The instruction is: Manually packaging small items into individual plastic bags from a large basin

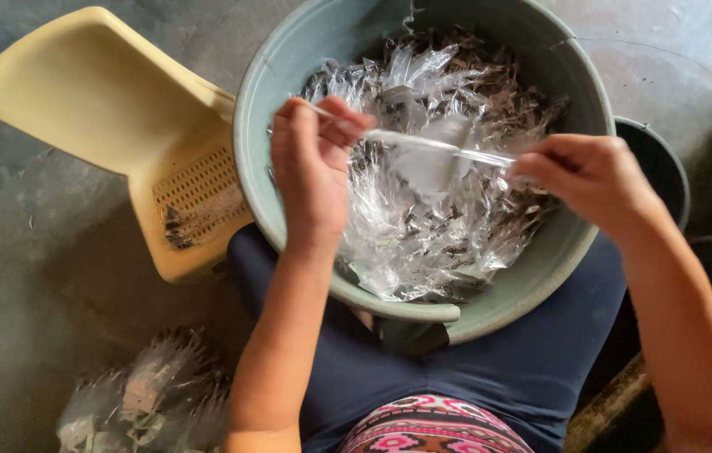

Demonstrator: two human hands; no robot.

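In the head view, a large grey-green plastic basin [255, 126] is seen resting on the lap of the person, on dark blue trousers [498, 369]. The basin is filled with many small clear plastic packets [423, 235], crumpled and shiny, with dark thin pieces mixed between them; what the dark pieces are cannot be told. One narrow clear plastic strip [431, 144] is held stretched over the basin between both hands. The left hand [312, 172] is closed on the left end of the strip, with the fingers curled and the thumb pressed against them. The right hand [595, 176] is pinched on the right end, the fingertips drawn together narrowly. The strip is kept above the heap, near the middle of the basin. To the left of the basin, a pale yellow plastic scoop-shaped tray [96, 92] with a perforated part is lying on the grey concrete floor [20, 277], touching the basin's rim; a few dark bits are lying on its holes. At the lower left, a heap of filled clear bags [150, 394] is lying on the floor. Behind the right hand, the rim of a dark round bucket [666, 168] is partly seen; its content cannot be told.
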